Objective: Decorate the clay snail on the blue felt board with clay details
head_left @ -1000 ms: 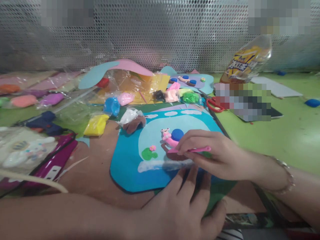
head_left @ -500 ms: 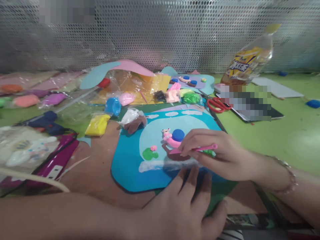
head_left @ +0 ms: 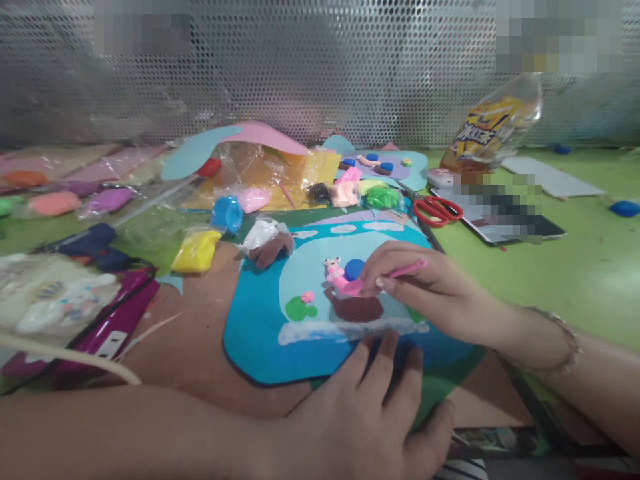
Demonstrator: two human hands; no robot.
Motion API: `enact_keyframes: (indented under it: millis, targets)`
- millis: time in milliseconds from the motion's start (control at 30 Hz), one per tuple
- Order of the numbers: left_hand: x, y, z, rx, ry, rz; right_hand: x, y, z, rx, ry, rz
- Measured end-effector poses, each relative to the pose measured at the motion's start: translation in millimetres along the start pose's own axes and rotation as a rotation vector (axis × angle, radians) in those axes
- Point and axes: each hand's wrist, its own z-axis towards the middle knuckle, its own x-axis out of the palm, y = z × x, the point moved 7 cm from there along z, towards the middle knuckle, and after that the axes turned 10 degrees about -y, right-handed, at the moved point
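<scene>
A thin pink clay tool [head_left: 407, 269] is pinched in my right hand [head_left: 425, 287]. Its working end lies over the pink clay body of a snail figure [head_left: 345, 283], beside the blue round shell [head_left: 354, 269]; my fingers hide part of the shell. Below the figure is a flat brown clay patch [head_left: 357, 308]. These sit on a blue paper picture [head_left: 260, 353] with white clay clouds, a white strip and a green clay clump [head_left: 301, 308] with a pink flower. My left hand [head_left: 370, 407] rests with fingers spread on the picture's lower edge.
Red-handled scissors [head_left: 437, 211] and a phone-like dark slab [head_left: 500, 217] lie to the right, before a tilted drink bottle [head_left: 483, 133]. Bagged clay, including a yellow pack [head_left: 196, 251] and a brown lump [head_left: 271, 251], surrounds the picture's far left. A glue gun [head_left: 95, 245] lies at left.
My right hand has moved slightly up with the pink tool, from the brown patch to the pink body. More of the brown clay now shows. My left hand stays put.
</scene>
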Motion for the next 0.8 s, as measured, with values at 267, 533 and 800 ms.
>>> enact_keyframes:
  millis: [267,533,800]
  targets:
    - [-0.2,-0.3,0.1,-0.02,-0.042,-0.01,8.3,-16.9,-4.8,0.315,0.004,0.32]
    - [-4.0,-1.6,1.4,0.0,-0.029,-0.028,6.7,-21.4,-4.1,0.372,-0.08,0.361]
    - [-7.4,-2.6,4.2,0.075,-0.024,-0.013,5.5,-23.6,-5.4,0.363,-0.067,0.315]
